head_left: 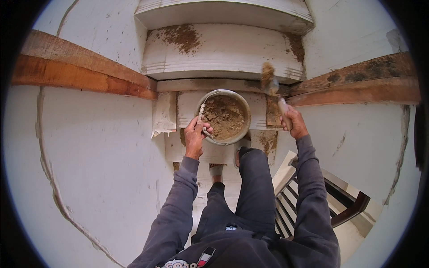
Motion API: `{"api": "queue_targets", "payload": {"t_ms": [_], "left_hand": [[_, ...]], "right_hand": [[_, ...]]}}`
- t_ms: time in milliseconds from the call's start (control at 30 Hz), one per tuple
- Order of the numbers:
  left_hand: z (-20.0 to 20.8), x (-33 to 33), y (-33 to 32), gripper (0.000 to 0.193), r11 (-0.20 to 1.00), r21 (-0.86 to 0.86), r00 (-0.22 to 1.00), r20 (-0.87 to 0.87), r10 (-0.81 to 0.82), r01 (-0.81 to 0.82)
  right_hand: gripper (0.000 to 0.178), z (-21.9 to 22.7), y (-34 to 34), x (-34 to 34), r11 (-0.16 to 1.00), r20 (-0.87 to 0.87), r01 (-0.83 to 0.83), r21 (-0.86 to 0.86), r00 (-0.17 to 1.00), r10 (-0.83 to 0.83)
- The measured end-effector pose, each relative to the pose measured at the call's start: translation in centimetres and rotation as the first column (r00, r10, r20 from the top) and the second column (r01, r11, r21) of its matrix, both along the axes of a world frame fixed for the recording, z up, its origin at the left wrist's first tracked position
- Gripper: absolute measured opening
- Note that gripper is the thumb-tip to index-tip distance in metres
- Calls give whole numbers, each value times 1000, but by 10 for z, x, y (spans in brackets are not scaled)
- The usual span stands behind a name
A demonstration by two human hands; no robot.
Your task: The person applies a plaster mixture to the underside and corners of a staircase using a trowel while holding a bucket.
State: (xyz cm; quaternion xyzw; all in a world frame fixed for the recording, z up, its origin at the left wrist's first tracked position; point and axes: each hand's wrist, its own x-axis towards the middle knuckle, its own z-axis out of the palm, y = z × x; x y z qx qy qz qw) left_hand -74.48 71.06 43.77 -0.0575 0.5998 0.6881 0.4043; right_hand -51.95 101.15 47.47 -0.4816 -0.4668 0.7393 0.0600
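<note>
The bucket, round and grey-rimmed, is in the middle of the stairway, just in front of the person's legs; whether it rests on the step beneath or hangs, I can't tell. Loose brown, sandy stuff fills much of it. On its left side the left hand has its grip closed round the pale rope handle. Off to the right, apart from the bucket, the right hand has its grip wrapped round the handle of a trowel, its blurred blade pointing to the far side with a brown clump on it. Beyond the bucket, a pale far step shows brown smears at left and right. A wooden beam runs along the left wall, another beam along the right. A dark railing slants at near right, beside the person's sleeve.
</note>
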Motion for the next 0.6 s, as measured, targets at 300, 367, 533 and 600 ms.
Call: {"api": "queue_targets", "payload": {"t_ms": [300,367,533,600], "left_hand": [[-4,-1,-2,32,999,45,1000,6,6,-6],[-2,1,1,33,998,54,1000,13,-9,8],[10,-1,13,40,992,103,995,56,-80,74],[13,-2,21,39,989,116,990,98,-100,89]], "right_hand": [[55,-24,55,13,968,-68,222,-118,971,-231],[56,-24,59,13,971,-33,206,-125,977,-211],[50,-14,62,-7,962,-167,161,-221,966,-200],[51,-20,70,-14,880,-392,37,-474,886,-248]]}}
